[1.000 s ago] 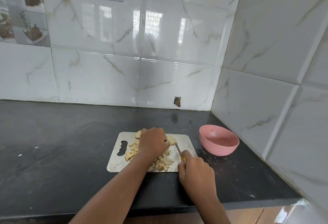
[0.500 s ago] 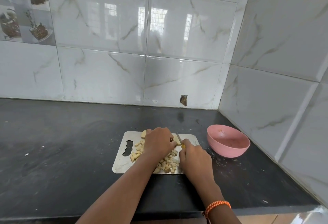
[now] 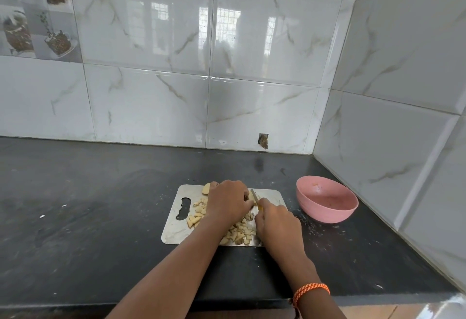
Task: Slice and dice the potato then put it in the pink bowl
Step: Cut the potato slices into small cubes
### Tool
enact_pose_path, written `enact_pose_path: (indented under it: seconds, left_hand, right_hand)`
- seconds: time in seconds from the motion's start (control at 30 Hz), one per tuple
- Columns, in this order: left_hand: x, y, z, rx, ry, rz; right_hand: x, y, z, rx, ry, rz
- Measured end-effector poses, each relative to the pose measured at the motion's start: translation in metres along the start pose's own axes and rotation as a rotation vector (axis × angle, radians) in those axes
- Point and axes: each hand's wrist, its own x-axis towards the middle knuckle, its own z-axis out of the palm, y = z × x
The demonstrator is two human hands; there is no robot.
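Observation:
A steel cutting board (image 3: 177, 227) lies on the black counter with several diced potato pieces (image 3: 239, 233) spread over it. My left hand (image 3: 228, 201) is curled over a potato piece at the board's far side; a slice of it (image 3: 206, 188) shows past my knuckles. My right hand (image 3: 276, 222) grips a small knife (image 3: 254, 197) whose blade sits right beside my left fingers. The pink bowl (image 3: 327, 214) stands to the right of the board, with no potato pieces visible inside.
The black counter (image 3: 100, 205) ends at tiled walls behind and to the right. Small crumbs dot the counter between board and bowl. The counter's front edge runs just below my forearms.
My right hand with the knife has moved up the board toward my left hand. The view has tilted, so board and bowl sit a little further right.

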Motion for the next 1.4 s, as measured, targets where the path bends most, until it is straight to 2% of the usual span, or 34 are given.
enact_pose_path:
  seconds: [0.23,0.73,1.07,1.4]
  left_hand:
    - [-0.003,0.004,-0.003,-0.082,0.005,-0.004]
    - [-0.006,0.008,-0.009,-0.064,-0.033,-0.044]
    - [-0.004,0.003,-0.014,-0.14,-0.036,-0.055]
    - [-0.004,0.001,-0.015,-0.18,-0.048,-0.066]
  right_hand:
    - [-0.01,0.0,-0.009,-0.005,-0.012,-0.009]
    - [-0.056,0.01,-0.025,0.0,-0.023,0.021]
    - [-0.042,0.005,-0.021,0.107,0.08,0.045]
    - [-0.005,-0.006,-0.008,0.126,0.02,0.035]
